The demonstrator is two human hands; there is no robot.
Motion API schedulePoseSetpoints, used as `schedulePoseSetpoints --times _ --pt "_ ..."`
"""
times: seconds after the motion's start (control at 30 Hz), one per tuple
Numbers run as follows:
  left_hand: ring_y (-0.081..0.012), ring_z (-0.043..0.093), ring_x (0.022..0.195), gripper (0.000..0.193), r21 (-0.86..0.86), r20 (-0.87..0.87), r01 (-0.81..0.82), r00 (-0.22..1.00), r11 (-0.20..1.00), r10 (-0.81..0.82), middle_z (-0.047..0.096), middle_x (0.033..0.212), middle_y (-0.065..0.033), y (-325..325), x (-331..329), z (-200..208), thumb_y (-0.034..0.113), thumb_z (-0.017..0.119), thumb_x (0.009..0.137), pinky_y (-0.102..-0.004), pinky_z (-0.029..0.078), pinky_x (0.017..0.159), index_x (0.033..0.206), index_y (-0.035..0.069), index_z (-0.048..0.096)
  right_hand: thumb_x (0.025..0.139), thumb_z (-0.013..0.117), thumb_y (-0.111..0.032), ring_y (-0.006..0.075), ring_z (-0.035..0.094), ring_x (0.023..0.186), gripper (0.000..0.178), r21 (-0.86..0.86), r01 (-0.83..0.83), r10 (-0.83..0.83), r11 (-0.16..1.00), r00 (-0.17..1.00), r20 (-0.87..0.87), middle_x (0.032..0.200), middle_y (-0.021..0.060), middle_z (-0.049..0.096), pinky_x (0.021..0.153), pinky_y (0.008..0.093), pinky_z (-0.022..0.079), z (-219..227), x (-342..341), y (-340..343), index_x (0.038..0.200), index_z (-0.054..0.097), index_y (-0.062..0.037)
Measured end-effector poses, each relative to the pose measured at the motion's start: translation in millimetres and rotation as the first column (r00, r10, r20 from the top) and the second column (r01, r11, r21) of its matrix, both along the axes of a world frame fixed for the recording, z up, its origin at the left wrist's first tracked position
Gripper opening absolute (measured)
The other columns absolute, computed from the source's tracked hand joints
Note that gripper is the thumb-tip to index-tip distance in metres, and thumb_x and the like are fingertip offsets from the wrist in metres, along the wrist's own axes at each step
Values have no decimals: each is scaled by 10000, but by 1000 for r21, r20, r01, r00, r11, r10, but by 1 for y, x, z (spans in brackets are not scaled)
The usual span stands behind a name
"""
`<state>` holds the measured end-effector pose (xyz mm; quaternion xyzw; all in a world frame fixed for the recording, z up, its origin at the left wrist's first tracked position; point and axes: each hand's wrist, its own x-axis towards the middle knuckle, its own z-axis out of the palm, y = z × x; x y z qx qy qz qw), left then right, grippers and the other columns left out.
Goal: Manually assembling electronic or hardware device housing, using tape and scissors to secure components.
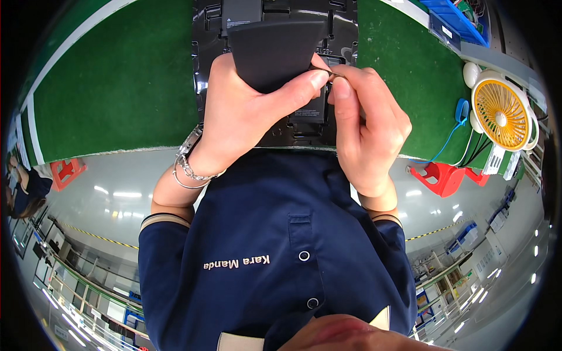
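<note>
My left hand [237, 114] is closed round a flat, matt black panel-like piece [275, 52], thumb along its near edge. This piece is held tilted above a glossy black moulded tray [288, 140]. At its right corner my right hand [373, 120] pinches a small, thin dark strip [335, 74] between thumb and forefinger. The strip's kind is too small to make out, and the left thumb tip almost meets it. Below the hands, a dark rectangular part [310, 111] with fine print lies in the tray. Another dark rectangular part [243, 10] sits at the tray's far side.
The tray rests on a green mat [117, 82]. To the right stand a white-and-orange fan [500, 114] and a blue strap with a cord [462, 111]. A blue bin [462, 20] with parts is at the far right. Red stools [442, 178] stand beyond the table edge; another person [29, 187] is at left.
</note>
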<state>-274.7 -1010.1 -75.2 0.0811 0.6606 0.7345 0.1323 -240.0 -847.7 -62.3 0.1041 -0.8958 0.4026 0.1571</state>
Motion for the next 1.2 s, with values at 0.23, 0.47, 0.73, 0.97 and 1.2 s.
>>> schedulePoseSetpoints --times 0.23,0.47,0.73,0.97,1.2 --pt "-94 644 704 90 4 2 -13 1000 1000 13 688 771 -45 2 1 2 43 686 867 -223 495 625 929 -17 707 856 654 28 233 586 543 88 -6 -8 8 1000 1000 -14 731 69 608 485 333 460 -2 0 1 922 645 -29" --pt "-84 627 687 84 -36 -8 -37 999 999 37 686 758 -35 3 3 4 46 696 861 -220 482 617 920 -10 713 854 660 16 238 580 528 86 34 -7 8 999 1000 -23 723 69 599 480 337 459 -2 0 1 924 644 -30" --pt "-77 623 689 83 -62 -103 -57 993 996 51 694 777 -37 4 2 -6 27 689 861 -218 486 618 926 -19 712 843 672 6 241 582 525 116 109 -1 4 994 999 -32 719 59 589 472 341 457 -5 -1 1 944 644 -45" --pt "-86 643 722 97 -101 -97 -33 995 994 23 703 814 -54 2 4 -3 17 681 857 -220 502 636 941 -25 707 798 714 -37 212 543 472 136 174 -68 78 982 996 -52 650 28 543 426 328 418 -5 -9 11 767 591 -86" --pt "-95 660 722 109 76 142 114 982 991 -124 696 750 -53 1 -1 -2 65 700 849 -240 524 653 897 -33 702 689 738 -113 171 468 406 274 238 -187 260 953 909 -327 529 4 439 379 301 357 -20 -26 27 589 483 -118"
